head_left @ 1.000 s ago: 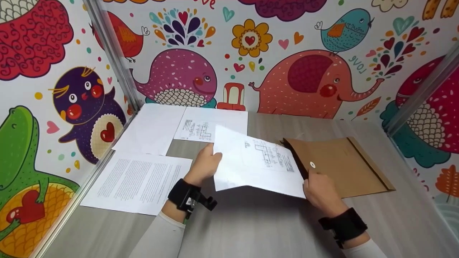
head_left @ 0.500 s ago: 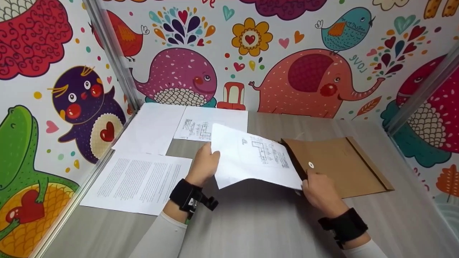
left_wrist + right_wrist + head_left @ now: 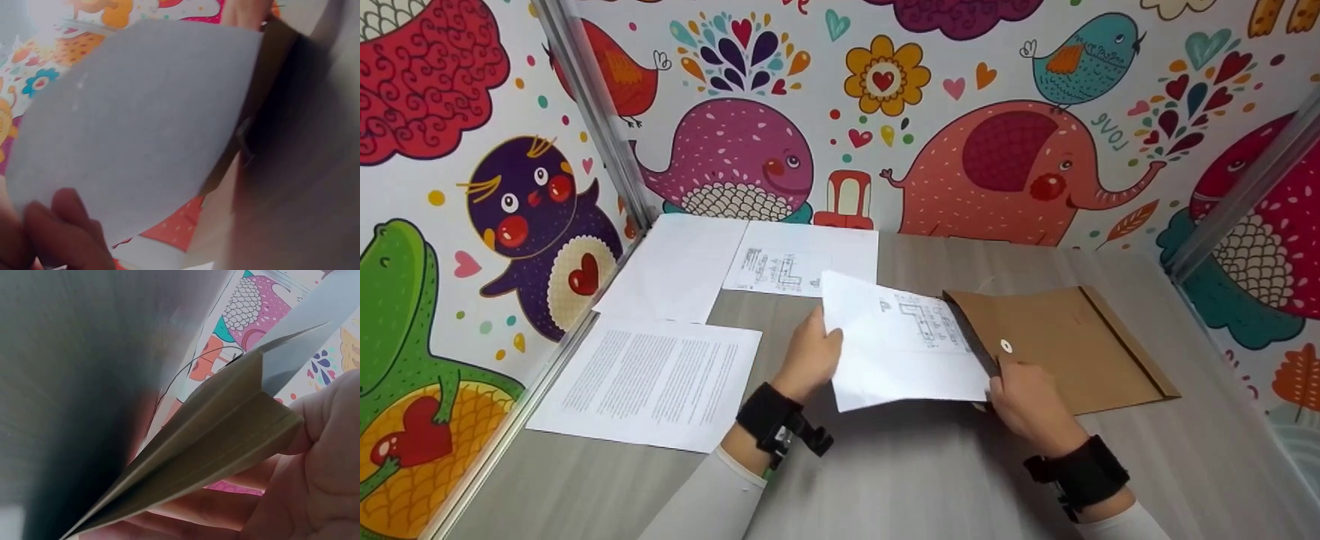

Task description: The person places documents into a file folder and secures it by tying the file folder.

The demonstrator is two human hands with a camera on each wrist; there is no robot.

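My left hand (image 3: 810, 352) pinches the left edge of a white paper sheet (image 3: 885, 371) printed with a plan-like drawing. The sheet's right edge sits in the mouth of a brown kraft document envelope (image 3: 1072, 341) with a white button. At the envelope's near opening corner, my right hand (image 3: 1031, 401) grips it. Fingers (image 3: 70, 239) hold the bowed sheet (image 3: 140, 118) in the left wrist view, where its plain underside shows. In the right wrist view, the envelope's pleated side (image 3: 219, 444) rests between thumb and fingers, and the sheet (image 3: 306, 326) enters at the top.
On the grey tabletop (image 3: 885, 480), a text page (image 3: 645, 386) lies at the left. Behind it are a blank-looking sheet (image 3: 675, 262) and another drawing sheet (image 3: 840, 251). Cartoon-printed walls (image 3: 937, 67) with metal posts (image 3: 600, 112) enclose the table.
My left hand has moved a little right and down with the sheet, and more of the sheet's right side is inside the envelope. My right hand and the envelope have shifted slightly left.
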